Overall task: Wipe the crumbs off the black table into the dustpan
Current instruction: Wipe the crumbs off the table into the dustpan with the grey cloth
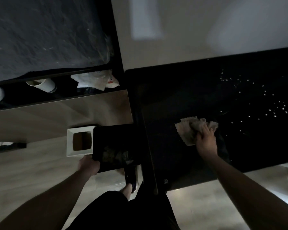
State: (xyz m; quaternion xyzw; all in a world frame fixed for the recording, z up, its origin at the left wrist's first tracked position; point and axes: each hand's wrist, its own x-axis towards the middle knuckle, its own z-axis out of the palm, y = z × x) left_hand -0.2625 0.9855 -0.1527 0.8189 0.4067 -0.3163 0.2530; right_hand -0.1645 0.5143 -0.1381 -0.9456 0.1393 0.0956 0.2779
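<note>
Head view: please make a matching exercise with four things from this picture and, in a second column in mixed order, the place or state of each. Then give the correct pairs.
Things:
1. cloth
2. dustpan
3. crumbs
4. paper cup

Places or states:
A. lying on its side on the dark shelf
B. scattered on the black table, right of the cloth
C. under the right hand on the table
D. held by the left hand beside the table's left edge

Pairs: 1-C, 2-D, 3-B, 4-A

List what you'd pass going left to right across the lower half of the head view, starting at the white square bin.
White square bin → dustpan held by left hand → table edge → cloth → right hand on it → crumbs.
</note>
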